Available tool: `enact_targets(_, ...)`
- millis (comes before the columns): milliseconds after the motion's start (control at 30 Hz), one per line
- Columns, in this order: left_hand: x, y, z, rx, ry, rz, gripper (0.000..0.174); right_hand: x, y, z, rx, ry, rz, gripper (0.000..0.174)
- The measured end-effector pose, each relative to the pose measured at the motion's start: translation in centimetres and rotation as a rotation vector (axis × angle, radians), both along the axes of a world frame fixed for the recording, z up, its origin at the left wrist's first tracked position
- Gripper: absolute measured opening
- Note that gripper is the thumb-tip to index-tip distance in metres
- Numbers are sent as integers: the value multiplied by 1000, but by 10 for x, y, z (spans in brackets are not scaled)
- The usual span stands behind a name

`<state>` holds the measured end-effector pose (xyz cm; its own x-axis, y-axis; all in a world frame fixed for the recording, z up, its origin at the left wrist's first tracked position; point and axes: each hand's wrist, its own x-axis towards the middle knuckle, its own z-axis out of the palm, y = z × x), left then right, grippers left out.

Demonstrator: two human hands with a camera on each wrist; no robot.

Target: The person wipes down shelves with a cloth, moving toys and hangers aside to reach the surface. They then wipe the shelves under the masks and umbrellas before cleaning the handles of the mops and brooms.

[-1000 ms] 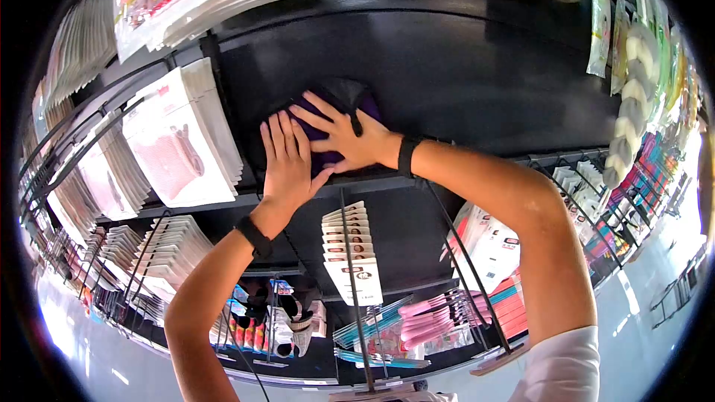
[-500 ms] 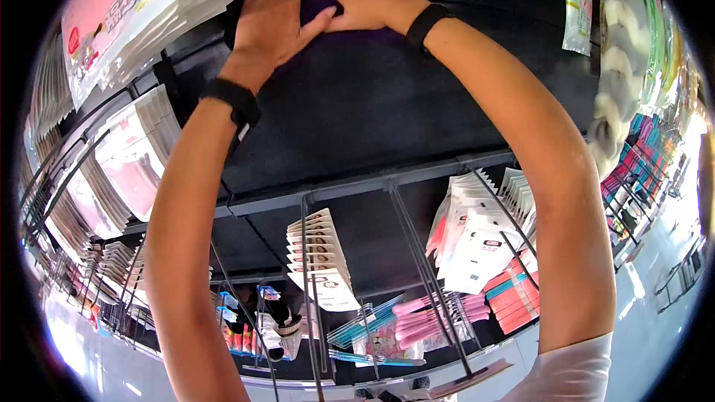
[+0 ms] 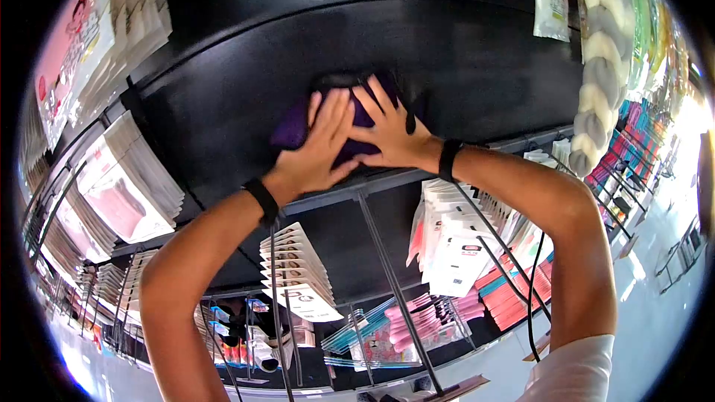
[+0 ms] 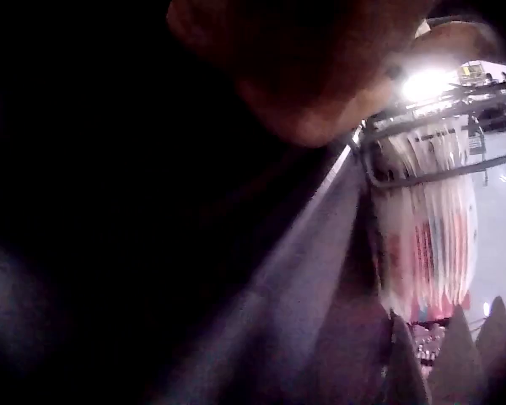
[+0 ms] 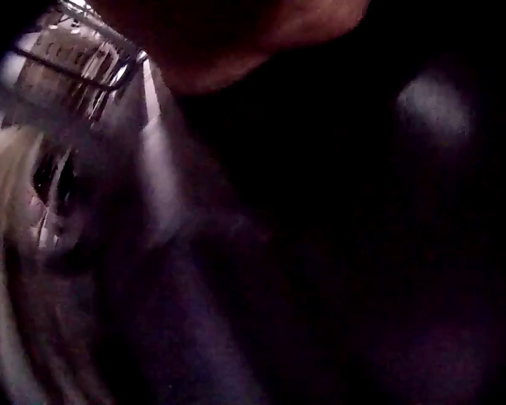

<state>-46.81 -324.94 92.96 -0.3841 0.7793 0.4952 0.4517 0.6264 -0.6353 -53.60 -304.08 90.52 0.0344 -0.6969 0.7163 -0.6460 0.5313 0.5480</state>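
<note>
Both hands lie flat, side by side, on a dark purple cloth (image 3: 290, 128) against the black panel (image 3: 246, 67) in the head view. My left hand (image 3: 322, 140) has its fingers straight and pointing up, over the cloth's middle. Beside it my right hand (image 3: 391, 130) presses with spread fingers on the cloth's right part, its thumb close to the left thumb. In the left wrist view the left hand (image 4: 312, 76) is a dark shape at the top; in the right wrist view the right hand (image 5: 228, 42) also shows only partly. Both wrist views are very dark.
White packets (image 3: 298, 275) hang on metal hooks below the hands, with more packets (image 3: 454, 246) to their right. Packs (image 3: 123, 182) hang at the left. A grey and cream braided strand (image 3: 599, 67) hangs at the right. Long hooks (image 3: 395, 283) stick out toward the body.
The hands and cloth went up the panel, then came back down near its lower edge, now farther right than at first. More purple cloth shows left of the left hand.
</note>
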Motion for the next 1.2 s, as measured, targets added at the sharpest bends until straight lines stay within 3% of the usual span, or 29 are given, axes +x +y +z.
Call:
enact_targets(67, -2, 8, -13, -24, -35, -27, 90, -2, 8, -8, -37, 43, 47, 61)
enact_targets(167, -10, 9, -12, -56, 22, -11, 90, -1, 23, 7, 90, -121, 29, 56)
enact_targets(233, -17, 11, -7, -48, 33, -58, 90, -3, 34, 33, 224, 15, 1, 54)
enact_targets(267, -21, 18, 0, -44, 20, -63, 92, -5, 41, 42, 249, -65, -31, 53)
enact_targets(300, -26, 25, 8, -32, 77, -86, 92, -11, 47, 51, 207, 71, 7, 52)
enact_targets(433, -36, 64, 62, -8, 166, -119, 89, -12, 81, 105, 191, 88, -204, 51)
enact_targets(500, -48, 81, 95, 5, 258, -237, 85, -26, 101, 131, 93, 246, -153, 55)
enact_targets(633, -64, 121, 156, 5, 458, -164, 77, -31, 131, 173, -37, 214, -200, 72)
enact_targets(700, -63, 134, 167, -6, 398, -149, 84, -28, 140, 185, -102, 284, -246, 72)
enact_targets(933, -88, 153, 176, 58, 213, -298, 84, -41, 160, 175, -154, 320, -305, 75)
enact_targets(1000, -87, 155, 169, -54, 418, -439, 76, -48, 166, 161, -106, 454, -156, 89)
enact_targets(1033, -96, 156, 157, -7, 290, -423, 78, -48, 169, 150, -105, 451, -151, 89)
enact_targets(1100, -92, 160, 130, -10, 191, -421, 84, -42, 174, 122, -95, 356, -353, 64)
enact_targets(1200, -94, 160, 80, -51, 23, -465, 90, -36, 171, 67, -36, 167, -323, 66)
